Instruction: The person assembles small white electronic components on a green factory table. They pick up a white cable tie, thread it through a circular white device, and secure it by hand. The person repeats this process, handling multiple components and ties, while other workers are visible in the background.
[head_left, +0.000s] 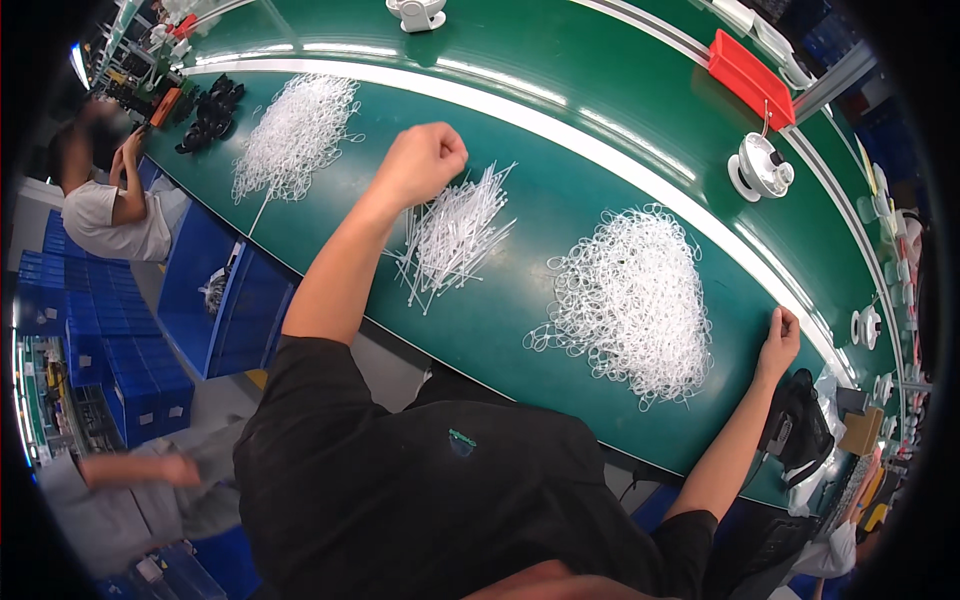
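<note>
On the green tabletop (520,340), my left hand (425,160) hovers over the far edge of a pile of straight white cable ties (455,235). Its fingers are curled closed, and whatever they may hold is hidden. My right hand (779,348) is over at the right, by the table's white far edge, fingers bent together; I cannot make out anything in them. Between the hands lies a large heap of white cable ties closed into loops (635,305). Another heap of looped white ties (298,135) spreads beyond my left forearm.
Black parts (212,115) lie at the table's far left. Beyond the white edge, a green conveyor (570,65) carries white round devices (762,168). A red tray (750,80) stands at its far side. A black bag (800,425) is at right. Blue bins (130,370) and two people are at left.
</note>
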